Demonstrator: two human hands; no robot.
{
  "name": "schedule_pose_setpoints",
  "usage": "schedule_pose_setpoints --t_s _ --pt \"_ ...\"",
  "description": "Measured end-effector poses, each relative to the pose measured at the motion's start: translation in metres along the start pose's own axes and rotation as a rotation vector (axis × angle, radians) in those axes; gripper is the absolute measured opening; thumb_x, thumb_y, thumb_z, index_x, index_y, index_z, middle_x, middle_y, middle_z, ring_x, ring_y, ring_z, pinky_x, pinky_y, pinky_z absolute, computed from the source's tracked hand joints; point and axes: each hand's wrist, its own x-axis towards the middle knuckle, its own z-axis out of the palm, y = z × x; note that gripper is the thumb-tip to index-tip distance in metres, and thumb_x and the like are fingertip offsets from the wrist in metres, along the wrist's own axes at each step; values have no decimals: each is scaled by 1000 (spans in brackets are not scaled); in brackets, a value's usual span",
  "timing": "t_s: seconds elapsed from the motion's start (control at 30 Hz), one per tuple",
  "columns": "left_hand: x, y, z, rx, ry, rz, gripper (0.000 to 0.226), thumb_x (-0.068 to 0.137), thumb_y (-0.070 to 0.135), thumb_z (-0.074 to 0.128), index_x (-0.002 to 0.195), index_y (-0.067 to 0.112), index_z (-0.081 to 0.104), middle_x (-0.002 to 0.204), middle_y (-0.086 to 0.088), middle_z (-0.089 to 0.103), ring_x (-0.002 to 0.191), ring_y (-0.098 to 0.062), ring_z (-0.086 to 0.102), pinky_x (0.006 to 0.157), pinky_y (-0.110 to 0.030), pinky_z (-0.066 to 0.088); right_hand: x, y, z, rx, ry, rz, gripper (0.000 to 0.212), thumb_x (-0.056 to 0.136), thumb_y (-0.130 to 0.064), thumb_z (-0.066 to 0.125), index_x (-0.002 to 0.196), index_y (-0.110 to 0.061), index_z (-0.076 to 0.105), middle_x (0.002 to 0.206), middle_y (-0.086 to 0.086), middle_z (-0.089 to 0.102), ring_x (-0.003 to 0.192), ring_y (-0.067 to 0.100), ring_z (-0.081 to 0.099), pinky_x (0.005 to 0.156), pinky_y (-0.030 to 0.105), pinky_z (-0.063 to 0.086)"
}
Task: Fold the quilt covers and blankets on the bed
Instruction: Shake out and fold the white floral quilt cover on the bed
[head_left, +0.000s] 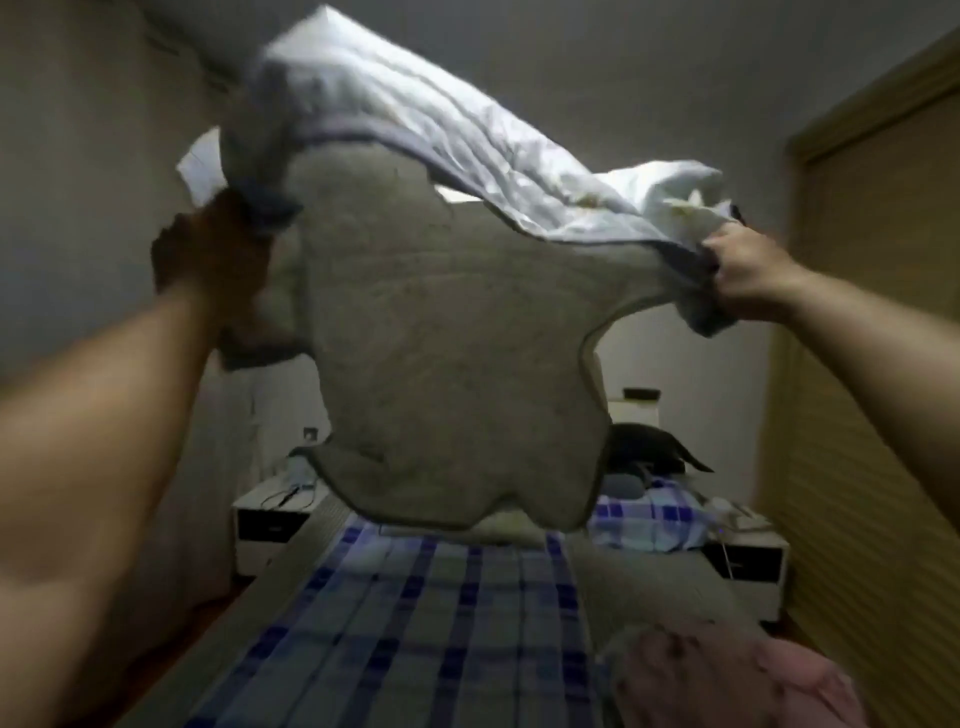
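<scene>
A quilt (447, 364), grey-beige on its underside and white on top, billows in the air above the bed (415, 613). My left hand (208, 249) grips one corner of it, raised high at the left. My right hand (748, 275) grips the opposite corner, bunched, at the right. The quilt's lower edge hangs just above the blue plaid sheet. The frame is motion-blurred.
A pink blanket (727, 680) lies on the bed's near right corner. A plaid pillow (649, 514) sits at the head, with a dark item (649, 447) behind it. White nightstands (270, 519) flank the bed. A wooden wardrobe (872, 364) lines the right wall.
</scene>
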Motion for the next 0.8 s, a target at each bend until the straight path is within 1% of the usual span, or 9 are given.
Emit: schedule_pose_setpoints --t_s 0.07,0.1,0.2,0.3,0.43,0.6,0.7,0.73,0.8 --pt "-37 -55 0 157 -178 5 38 100 40 33 119 13 53 106 -36 61 93 -53 61 81 -53 49 -56 34 27 -287 -83 58 29 72 -33 72 92 -13 65 112 18 55 103 37 56 87 35 50" --pt "-59 -87 0 198 -217 32 36 99 39 33 119 16 53 105 -35 62 90 -52 62 81 -53 52 -82 51 39 -358 -81 91 30 70 -31 75 91 -12 66 109 16 56 100 36 58 82 35 53" --pt "-155 -170 -15 428 -322 67 15 96 18 49 107 12 57 93 -27 65 81 -44 64 75 -46 55 -161 76 68 -423 -75 132 23 78 -28 69 94 -10 69 101 15 62 86 37 62 72 36 54" --pt "-240 -190 -28 491 -404 94 11 94 10 48 102 11 56 103 -25 62 93 -42 62 77 -46 52 -251 82 111 -512 -179 87 17 75 -22 75 90 -14 72 98 13 63 80 34 59 73 35 44" --pt "-352 -199 -32 616 -725 195 20 94 27 49 112 23 55 118 -9 55 109 -28 54 79 -39 46 -375 101 170 -566 -325 66 7 78 -27 75 84 -27 72 98 9 62 89 33 57 87 45 38" --pt "-478 -212 -42 720 -976 273 25 93 38 51 116 30 52 122 0 50 109 -18 53 81 -32 46 -491 115 218 -536 -591 115 19 75 -34 77 90 -24 70 97 9 61 89 34 57 76 43 45" --pt "-522 -225 -45 719 -1077 205 21 75 15 73 95 15 66 98 -11 56 85 -31 62 65 -41 52 -527 115 234 -473 -732 86 32 68 -32 83 91 -22 64 104 11 56 85 34 59 69 40 48" --pt "-534 -234 -42 714 -1044 255 21 69 10 77 87 12 67 92 -13 57 77 -33 63 60 -42 53 -538 117 239 -425 -763 97 37 62 -31 87 87 -20 63 102 13 55 79 35 59 64 40 48" --pt "-557 -238 -39 763 -1075 321 16 84 16 65 100 17 66 106 -9 58 92 -27 64 75 -41 55 -561 126 252 -300 -787 49 44 51 -23 92 79 -17 59 98 16 50 71 36 57 59 39 47"
